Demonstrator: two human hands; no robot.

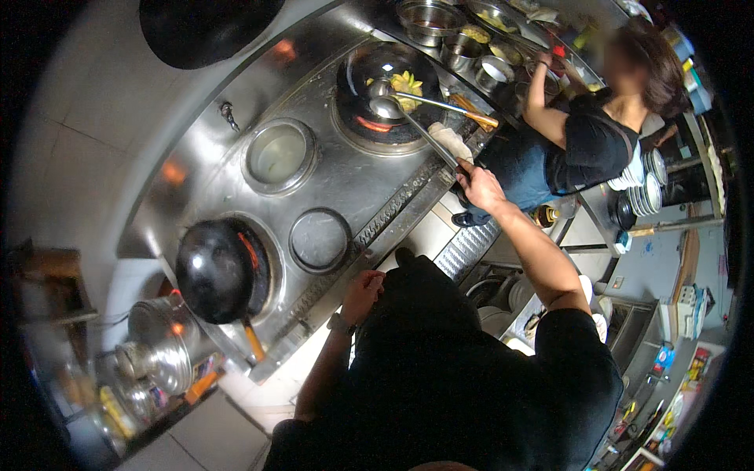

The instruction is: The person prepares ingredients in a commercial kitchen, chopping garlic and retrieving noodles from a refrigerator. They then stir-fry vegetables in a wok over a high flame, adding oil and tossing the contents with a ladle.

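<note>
My right hand (480,187) grips the long handle of a steel wok ladle (387,108), whose bowl hangs over the black wok (359,70) at the far burner. Yellow and green food pieces (406,88) lie in that wok, and a second metal utensil with a wooden handle (474,116) rests across it. A cloth (450,141) lies at the wok's near edge, by the ladle shaft. My left hand (364,288) is by the stove's front edge, close to my black clothing, its fingers partly curled; whether it touches anything is unclear.
A second black wok (215,271) sits tilted on the left burner. Between the burners are a round well of cloudy liquid (278,155) and a round metal lid (320,239). A co-worker (589,129) stands at right, reaching toward metal containers (461,53). Stacked plates (647,191) are behind them.
</note>
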